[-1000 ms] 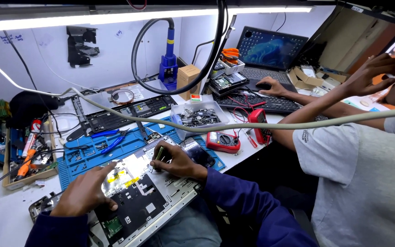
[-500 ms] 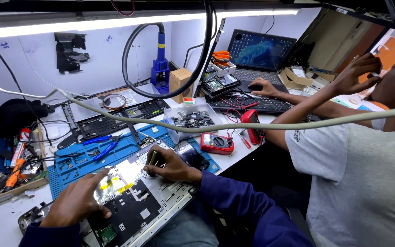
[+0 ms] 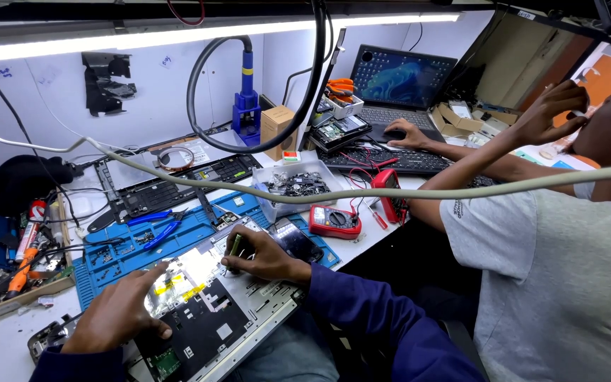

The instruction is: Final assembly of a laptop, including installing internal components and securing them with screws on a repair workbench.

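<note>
Green-handled screwdriver point(image 3: 233, 245) stands upright, tip down, in right hand point(image 3: 259, 256).

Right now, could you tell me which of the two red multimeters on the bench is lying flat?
The red multimeter at the blue mat's right edge lies flat, dial facing up. The other multimeter, beside the black keyboard, stands propped up on its edge.

Two red multimeters point(image 3: 334, 221) point(image 3: 390, 194), one open laptop point(image 3: 401, 85), two blue pliers point(image 3: 157, 225).
</note>
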